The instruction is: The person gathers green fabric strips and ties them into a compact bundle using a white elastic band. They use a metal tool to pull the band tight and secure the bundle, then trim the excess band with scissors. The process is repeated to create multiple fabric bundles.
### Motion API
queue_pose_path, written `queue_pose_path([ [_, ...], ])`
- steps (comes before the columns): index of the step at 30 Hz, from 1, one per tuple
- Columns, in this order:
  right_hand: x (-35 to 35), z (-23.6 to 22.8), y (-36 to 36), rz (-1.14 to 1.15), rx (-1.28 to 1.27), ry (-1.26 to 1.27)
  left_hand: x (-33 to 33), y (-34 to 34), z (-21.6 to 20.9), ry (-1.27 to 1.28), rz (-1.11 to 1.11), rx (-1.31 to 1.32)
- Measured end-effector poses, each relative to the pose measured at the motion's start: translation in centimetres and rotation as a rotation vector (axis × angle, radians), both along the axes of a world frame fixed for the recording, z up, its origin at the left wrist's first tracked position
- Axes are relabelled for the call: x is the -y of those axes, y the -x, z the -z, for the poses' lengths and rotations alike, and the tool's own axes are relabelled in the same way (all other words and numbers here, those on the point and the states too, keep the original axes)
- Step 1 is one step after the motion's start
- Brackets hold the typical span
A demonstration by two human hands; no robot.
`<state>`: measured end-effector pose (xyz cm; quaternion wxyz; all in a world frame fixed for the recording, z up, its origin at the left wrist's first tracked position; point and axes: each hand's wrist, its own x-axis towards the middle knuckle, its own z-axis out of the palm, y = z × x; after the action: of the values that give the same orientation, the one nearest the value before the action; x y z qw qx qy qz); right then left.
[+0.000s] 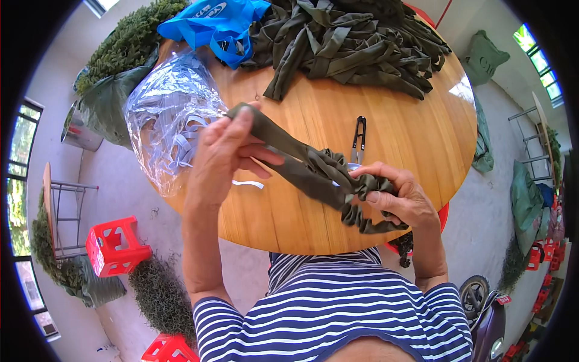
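Observation:
An olive-green fabric tube [278, 136] stretches between my two hands above the round wooden table. Its left part is smooth and flat, while the right part is bunched into tight gathers. My left hand [226, 145] pinches the smooth end between thumb and fingers, the other fingers spread beneath. Round the gathered part, my right hand [401, 196] is closed, thumb and forefinger pressing the ruffles. A bit of white elastic band [353, 166] shows beside the gathers; how it runs inside the fabric is hidden. Black-handled thread snips [360, 137] lie just beyond my right hand.
Across the table [283, 232] lies a heap of olive fabric strips [356, 51], with a blue bag [208, 27] beside it. A clear plastic bag of pale elastic bands [175, 114] hangs over the left edge. Red stools [117, 246] and greenery [160, 289] stand on the floor.

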<state>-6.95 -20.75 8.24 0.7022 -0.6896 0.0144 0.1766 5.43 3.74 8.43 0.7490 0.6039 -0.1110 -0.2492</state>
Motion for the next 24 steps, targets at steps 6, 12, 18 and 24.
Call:
queue_pose_path([
  [6, -1.3, 1.2, -0.3, 0.060, -0.013, 0.038, 3.4, 3.5, 5.8, 0.269, -0.120, -0.235],
  [12, -2.2, 3.4, 0.2, 0.183, 0.093, 0.073, 6.0, 7.5, 7.5, 0.401, -0.088, -0.272],
  [18, -2.6, 4.5, 0.7, 0.076, 0.728, 0.631, 4.6, 7.6, 6.6, 0.242, -0.057, -0.303],
  [24, -1.9, 4.7, 3.0, -0.063, 0.818, 0.821, 2.4, 7.9, 7.5, 0.522, -0.314, -0.312],
])
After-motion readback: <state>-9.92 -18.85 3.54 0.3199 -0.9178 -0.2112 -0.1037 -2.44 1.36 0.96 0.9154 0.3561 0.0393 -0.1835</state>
